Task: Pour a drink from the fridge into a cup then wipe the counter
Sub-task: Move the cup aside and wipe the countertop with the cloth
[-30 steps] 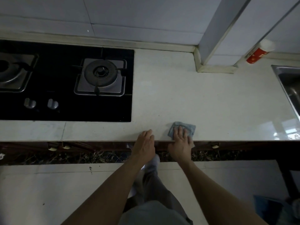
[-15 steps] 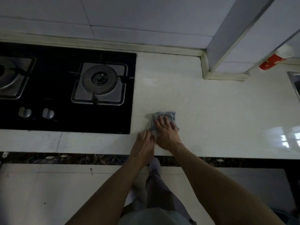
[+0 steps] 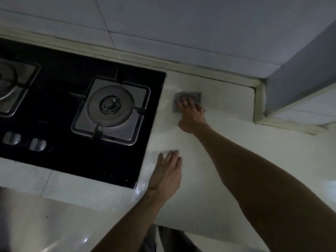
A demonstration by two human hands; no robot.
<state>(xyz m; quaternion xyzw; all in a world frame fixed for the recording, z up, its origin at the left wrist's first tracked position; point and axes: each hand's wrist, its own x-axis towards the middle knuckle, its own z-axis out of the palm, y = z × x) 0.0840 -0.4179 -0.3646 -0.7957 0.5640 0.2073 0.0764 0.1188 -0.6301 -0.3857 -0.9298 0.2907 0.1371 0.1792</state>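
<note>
One square grey cloth [image 3: 195, 95] on smooth pale counter [image 3: 245, 142], right grip [image 3: 191, 113] pressing it flat-fingered, left grip [image 3: 168, 171] flat, empty.

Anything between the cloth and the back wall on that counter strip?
Nothing visible. The right hand presses the cloth on bare counter short of the wall; the hob lies left of it, the pillar right.

Black glass hob [image 3: 109, 160] at left w/ 2 gas burners. Rt burner [image 3: 111, 106] in full view: round cap, square steel tray, black pan support. Lt burner [image 3: 7, 82] cut off by frame edge. Silver knob [image 3: 11, 138] & 2nd knob [image 3: 37, 144] side by side nr hob's front. Pale wall tiles [image 3: 181, 24] behind, boxed pillar [image 3: 300, 79] at rt, light floor [image 3: 45, 224] below.
</note>
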